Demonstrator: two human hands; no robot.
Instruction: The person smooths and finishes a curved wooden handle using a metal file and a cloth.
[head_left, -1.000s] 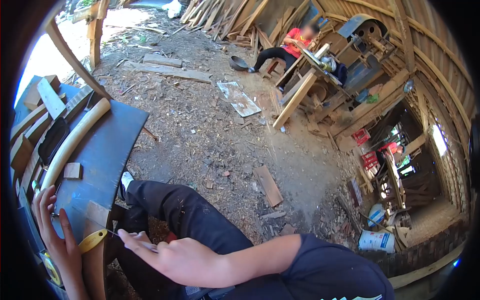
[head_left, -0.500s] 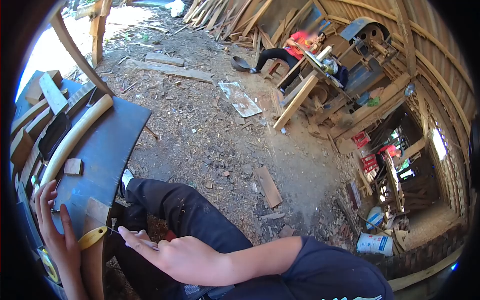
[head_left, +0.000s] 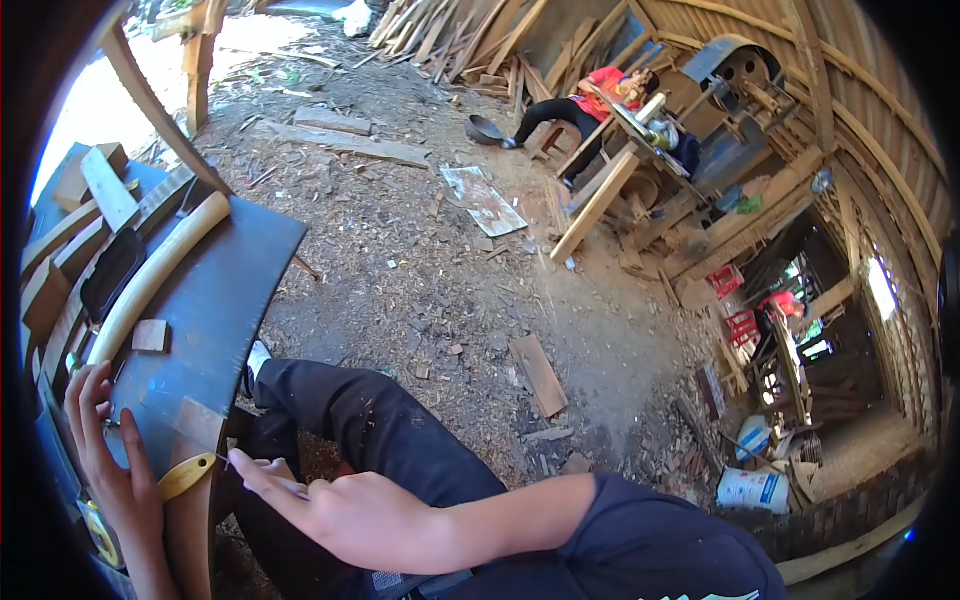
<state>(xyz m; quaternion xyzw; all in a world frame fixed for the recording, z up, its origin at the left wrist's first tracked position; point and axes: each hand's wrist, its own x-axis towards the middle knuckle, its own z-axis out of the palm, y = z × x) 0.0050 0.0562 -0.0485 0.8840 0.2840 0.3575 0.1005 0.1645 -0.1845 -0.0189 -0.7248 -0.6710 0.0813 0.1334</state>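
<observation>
My left hand (head_left: 118, 470) rests at the table's near edge with its fingers apart, beside a yellow handle (head_left: 187, 476) that has a hole at its end. The handle lies over a curved wooden piece (head_left: 190, 525), touching or close to the side of the palm. My right hand (head_left: 320, 505) is closed in a pinch, its index finger pointing at the handle's hole end, with part of a thin object showing between the fingers. A small wood block (head_left: 150, 336) and a long curved pale wooden bar (head_left: 160, 270) lie on the blue table (head_left: 235, 265).
A yellow tape measure (head_left: 100, 535) sits at the lower left. Wood pieces and a black tray (head_left: 112, 275) line the table's far side. A seated person (head_left: 600, 85) is at a bench across the yard. Planks, including one board (head_left: 538, 375), lie on the ground.
The view has shifted slightly. My right fingertip has moved a little left, nearer the yellow handle's hole. My left hand has hardly moved.
</observation>
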